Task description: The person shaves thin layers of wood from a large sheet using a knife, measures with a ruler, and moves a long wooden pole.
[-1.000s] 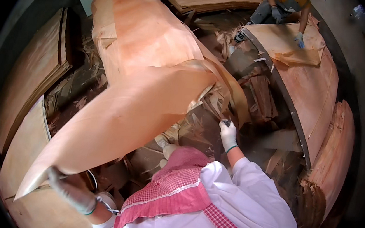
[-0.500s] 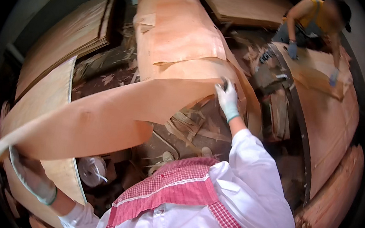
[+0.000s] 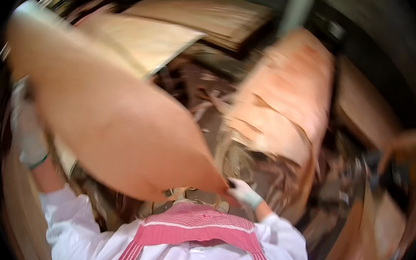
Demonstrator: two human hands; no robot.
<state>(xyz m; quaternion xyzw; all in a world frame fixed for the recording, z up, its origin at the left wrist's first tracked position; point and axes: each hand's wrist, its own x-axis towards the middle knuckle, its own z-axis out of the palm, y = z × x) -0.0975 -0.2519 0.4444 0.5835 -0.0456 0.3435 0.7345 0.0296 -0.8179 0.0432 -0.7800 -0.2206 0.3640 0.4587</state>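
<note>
A large, thin sheet of reddish-tan wood veneer [image 3: 119, 116] stretches between my two hands, bowed and smeared by motion. My left hand [image 3: 28, 127], in a pale glove, holds its left end; the fingers are partly hidden and blurred. At the sheet's near right corner my right hand [image 3: 245, 192], also gloved, is closed on the edge close to my apron. A small dark spot shows by the right fingertips, and I cannot make out what it is. Behind the sheet lies a paler veneer panel [image 3: 151, 44], partly covered by it.
A tall pile of reddish veneer [image 3: 280, 112] stands ahead on the right. Farther back is a flat stack of sheets [image 3: 204, 14]. Torn veneer scraps [image 3: 211, 97] litter the floor between them. At the right edge a blurred co-worker [image 3: 411, 154] is near another veneer sheet [image 3: 384, 222].
My view has turned left, so the pile and co-worker appear farther right. The veneer sheet has swung round with my hands, and my right hand has come in closer to my body.
</note>
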